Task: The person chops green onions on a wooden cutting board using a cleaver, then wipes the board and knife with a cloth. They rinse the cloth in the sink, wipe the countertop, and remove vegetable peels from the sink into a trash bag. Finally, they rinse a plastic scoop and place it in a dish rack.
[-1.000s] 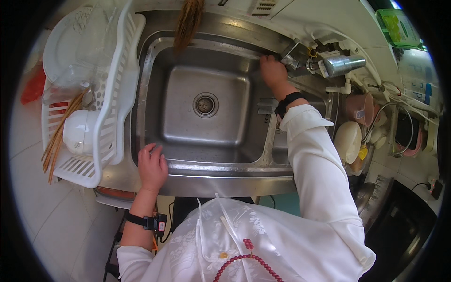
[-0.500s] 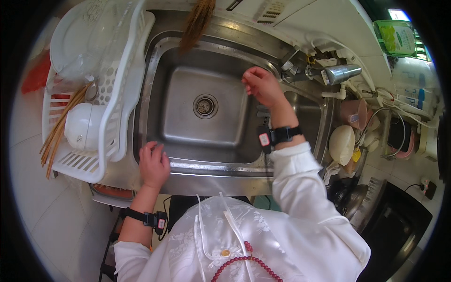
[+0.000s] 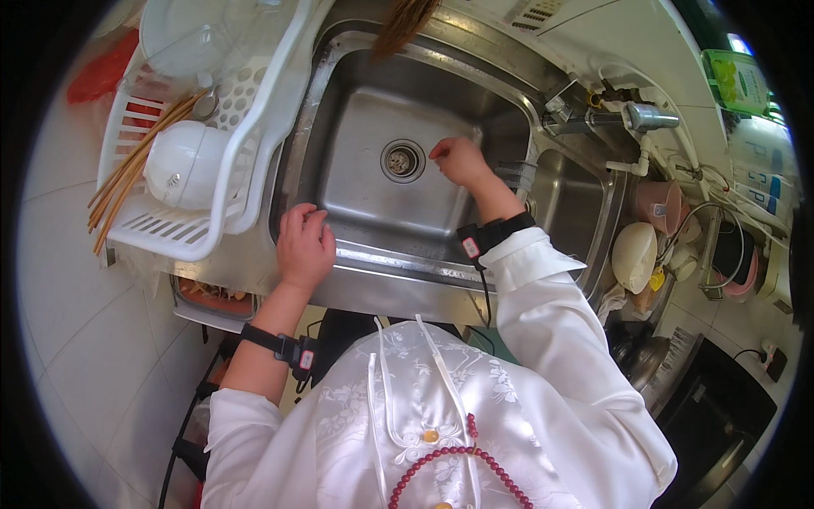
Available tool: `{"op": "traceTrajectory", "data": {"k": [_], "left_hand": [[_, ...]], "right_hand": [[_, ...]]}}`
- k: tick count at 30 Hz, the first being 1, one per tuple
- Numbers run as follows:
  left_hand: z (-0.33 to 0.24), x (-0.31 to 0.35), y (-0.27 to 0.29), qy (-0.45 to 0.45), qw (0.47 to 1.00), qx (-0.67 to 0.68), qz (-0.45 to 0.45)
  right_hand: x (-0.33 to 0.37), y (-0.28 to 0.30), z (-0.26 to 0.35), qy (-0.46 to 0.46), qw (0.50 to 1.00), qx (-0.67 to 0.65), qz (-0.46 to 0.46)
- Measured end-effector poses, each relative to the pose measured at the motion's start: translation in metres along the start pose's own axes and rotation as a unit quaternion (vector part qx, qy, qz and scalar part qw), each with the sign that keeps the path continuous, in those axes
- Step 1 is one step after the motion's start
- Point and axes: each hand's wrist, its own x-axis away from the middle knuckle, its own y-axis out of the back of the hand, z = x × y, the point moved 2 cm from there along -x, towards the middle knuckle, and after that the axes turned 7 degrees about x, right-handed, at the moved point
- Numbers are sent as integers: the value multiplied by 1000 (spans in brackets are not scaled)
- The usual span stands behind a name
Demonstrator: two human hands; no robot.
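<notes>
A stainless steel sink [image 3: 356,127] lies in front of me, with a round drain [image 3: 402,161] in its bottom. Over the basin, just right of the drain, my right hand [image 3: 459,163] has its fingers curled and pressed together. Whether anything small is between them cannot be made out. At the sink's front left corner my left hand [image 3: 305,246] hovers over or rests on the rim. Its fingers are a little apart and hold nothing. Each forearm wears a black strap with a small device.
Left of the sink stands a white dish rack [image 3: 212,204] with a white bowl [image 3: 185,165] and wooden chopsticks [image 3: 140,174]. A brush of brown bristles [image 3: 403,25] hangs at the back. The tap [image 3: 649,117] and a pink cup [image 3: 655,206] are on the right.
My right hand has come left and nearer to me, closer to the drain. The whole view has shifted, with the sink now further right. My left hand stays by the front left corner.
</notes>
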Motion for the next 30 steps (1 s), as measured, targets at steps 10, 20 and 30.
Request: {"op": "traceTrajectory", "data": {"k": [10,20,30], "left_hand": [[10,6,-11,17,999,-18,43],[-26,-51,-16,-22,984,39,175],[-61,-88,-60,-133,955,6,266]], "right_hand": [[62,14,-3,-48,989,-34,-134],[135,10,25,-4,986,-111,-121],[231,-16,-44,-93,922,-94,-363]]}}
